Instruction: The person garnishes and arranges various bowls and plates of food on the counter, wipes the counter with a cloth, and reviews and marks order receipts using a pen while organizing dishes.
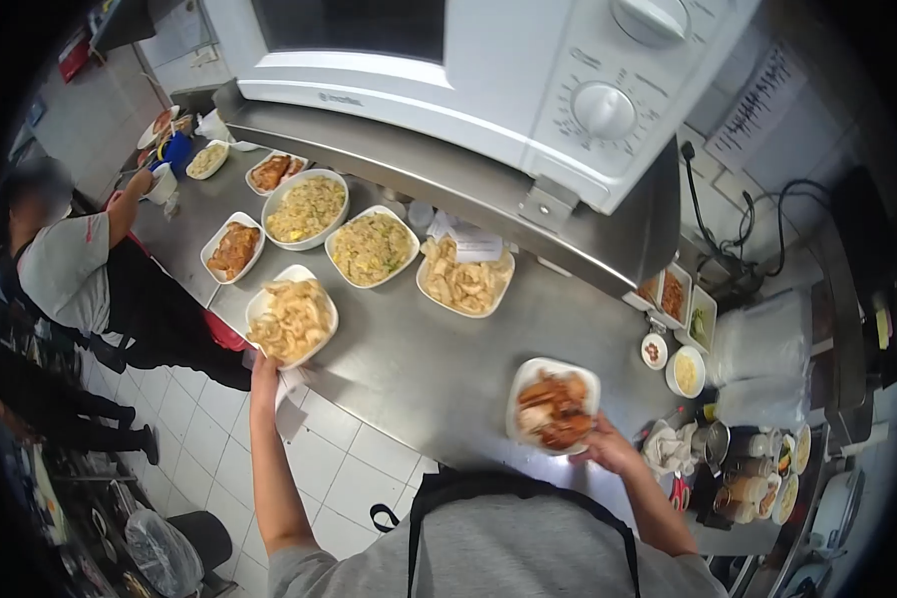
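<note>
My left hand (266, 371) grips the near rim of a white bowl of prawn crackers (291, 317) at the counter's front edge. A pale paper slip (291, 414) shows just below that bowl; whether my fingers hold it too I cannot tell. On the right, my right hand (611, 448) is closed on the lower right rim of a white bowl of sliced, browned meat (554, 409), slightly blurred. Between and beyond my hands stand another bowl of crackers (463, 284) with a printed slip (478, 246) against it, and two bowls of fried rice (372, 246) (307, 207).
A steel counter (424, 369) runs under a shelf bearing a white microwave (389, 90). Two dishes of browned meat (233, 249) (275, 172) stand left. Small tubs (686, 371) and sauce containers (752, 488) crowd the right. A co-worker (80, 259) stands at the far left end.
</note>
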A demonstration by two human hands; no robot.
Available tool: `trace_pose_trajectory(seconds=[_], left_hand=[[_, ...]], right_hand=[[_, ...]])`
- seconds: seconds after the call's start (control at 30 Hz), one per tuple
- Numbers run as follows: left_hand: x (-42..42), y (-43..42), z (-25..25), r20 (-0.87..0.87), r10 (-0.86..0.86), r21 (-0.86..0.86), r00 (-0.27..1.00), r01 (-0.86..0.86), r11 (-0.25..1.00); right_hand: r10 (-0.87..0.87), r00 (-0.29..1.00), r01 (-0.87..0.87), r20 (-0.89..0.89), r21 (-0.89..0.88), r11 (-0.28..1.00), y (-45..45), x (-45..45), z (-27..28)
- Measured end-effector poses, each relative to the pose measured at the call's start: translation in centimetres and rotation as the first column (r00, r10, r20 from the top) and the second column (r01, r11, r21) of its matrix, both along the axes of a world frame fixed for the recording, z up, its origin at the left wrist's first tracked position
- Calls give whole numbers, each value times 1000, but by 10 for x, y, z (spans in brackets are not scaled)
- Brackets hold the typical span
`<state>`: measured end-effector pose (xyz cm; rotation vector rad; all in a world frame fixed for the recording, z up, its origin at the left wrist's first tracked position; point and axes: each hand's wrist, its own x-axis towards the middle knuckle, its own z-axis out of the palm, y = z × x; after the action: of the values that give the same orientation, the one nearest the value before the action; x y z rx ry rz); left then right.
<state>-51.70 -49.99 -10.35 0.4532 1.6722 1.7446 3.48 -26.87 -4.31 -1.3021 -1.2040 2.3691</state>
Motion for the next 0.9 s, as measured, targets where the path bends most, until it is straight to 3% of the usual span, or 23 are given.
trace_pose_trajectory(seconds=[0.03,0.07,0.1,0.2,0.27,0.33,0.37,0.4,0.43,0.47,0.53,0.6,0.63,0.7,0.73,0.77,0.83,0.9], left_hand=[[10,-5,-6,2,-20,53,1000,20,998],[54,0,37,82,-69,-18,994,71,997],[79,0,38,98,-74,-121,992,86,989],[163,21,56,237,-309,-176,921,354,919],[214,41,48,299,-458,-94,838,503,859],[253,60,36,325,-556,-43,765,600,799],[270,68,30,310,-598,-20,739,634,773],[284,75,25,292,-637,4,714,665,747],[294,80,22,303,-646,7,701,676,737],[301,84,20,277,-688,54,671,704,709],[307,92,21,245,-735,100,632,737,668],[303,96,31,3,-808,23,589,808,589],[298,98,43,3,-811,22,584,811,584],[285,98,67,20,-885,-405,465,813,418],[284,96,67,19,-885,-408,466,811,419],[283,94,68,-75,-871,-440,486,768,466],[282,91,69,-174,-850,-468,498,717,516],[284,87,69,-299,-797,-400,525,689,604]], right_hand=[[-75,997,75,-30,-1,997,4,26,-10],[-168,985,169,-47,22,985,5,45,-12],[-204,978,206,-41,42,978,9,62,-13],[-305,951,308,-52,59,950,17,90,-10],[-360,930,364,-79,46,930,16,93,3],[-206,972,194,117,103,976,24,108,10],[-223,965,211,135,97,973,25,110,22],[-195,848,8,493,356,935,22,103,42],[-246,594,-279,766,484,830,19,93,57],[-252,587,-270,770,479,835,16,84,64],[-421,769,-345,482,866,362,8,56,72],[-202,867,-450,455,890,73,-3,7,80],[-93,904,-410,417,908,87,-12,-18,78],[5,914,-405,405,914,-22,-25,-67,61],[58,912,-401,406,912,-91,-26,-85,56],[60,913,-397,403,913,-91,-24,-96,46],[231,781,-578,581,811,-88,-17,-111,35],[254,820,-524,514,851,-30,-9,-107,36]])
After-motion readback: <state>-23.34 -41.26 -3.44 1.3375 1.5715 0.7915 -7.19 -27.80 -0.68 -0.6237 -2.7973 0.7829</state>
